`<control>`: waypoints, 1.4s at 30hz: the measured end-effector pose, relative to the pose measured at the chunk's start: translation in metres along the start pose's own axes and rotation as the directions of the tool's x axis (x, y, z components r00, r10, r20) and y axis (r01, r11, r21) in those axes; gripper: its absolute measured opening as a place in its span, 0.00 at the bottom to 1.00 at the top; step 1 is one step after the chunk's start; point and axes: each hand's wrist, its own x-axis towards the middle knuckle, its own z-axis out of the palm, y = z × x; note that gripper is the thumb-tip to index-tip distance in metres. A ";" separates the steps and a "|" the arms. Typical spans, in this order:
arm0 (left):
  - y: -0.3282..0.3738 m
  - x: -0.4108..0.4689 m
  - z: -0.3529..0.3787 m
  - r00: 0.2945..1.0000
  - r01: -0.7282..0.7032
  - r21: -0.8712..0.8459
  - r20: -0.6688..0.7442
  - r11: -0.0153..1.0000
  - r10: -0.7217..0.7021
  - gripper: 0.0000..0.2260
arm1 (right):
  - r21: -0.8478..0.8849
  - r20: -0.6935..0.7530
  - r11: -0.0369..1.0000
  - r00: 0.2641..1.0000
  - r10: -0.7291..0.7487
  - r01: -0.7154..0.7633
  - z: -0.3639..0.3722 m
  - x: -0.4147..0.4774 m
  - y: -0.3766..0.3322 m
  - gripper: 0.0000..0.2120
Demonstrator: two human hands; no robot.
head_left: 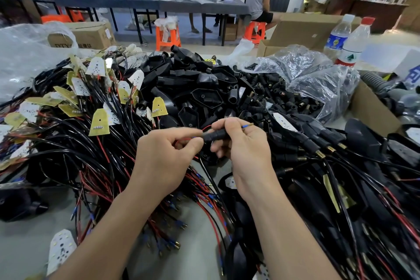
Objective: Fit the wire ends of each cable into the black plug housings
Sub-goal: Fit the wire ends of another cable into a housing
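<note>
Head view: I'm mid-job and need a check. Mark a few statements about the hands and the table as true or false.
1. The right hand grips a black plug housing. True.
2. A blue wire end sticks out past the right hand's fingers. True.
3. The left hand lies flat on the table. False: the left hand is raised and pinches the red wire beside the housing.
4. Both water bottles have red caps. False: there is a red-capped bottle and a white-capped bottle.
</note>
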 end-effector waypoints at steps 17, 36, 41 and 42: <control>-0.009 0.009 -0.005 0.987 0.161 -0.341 0.036 0.926 -0.158 0.05 | 0.133 -0.029 0.991 1.000 0.009 -0.005 0.002 -0.003 -0.004 0.15; -0.007 0.011 -0.009 0.951 0.296 -0.535 0.246 0.791 -0.190 0.06 | 0.217 0.059 0.970 0.993 0.101 -0.112 0.008 -0.008 -0.007 0.07; -0.009 0.012 -0.012 0.942 0.306 -0.582 0.296 0.754 -0.154 0.13 | 0.228 0.151 0.954 0.975 0.161 -0.193 0.007 -0.006 -0.006 0.10; -0.009 0.010 -0.011 0.937 0.314 -0.605 0.321 0.732 -0.137 0.12 | 0.230 0.168 0.951 0.971 0.171 -0.207 0.007 -0.006 -0.005 0.11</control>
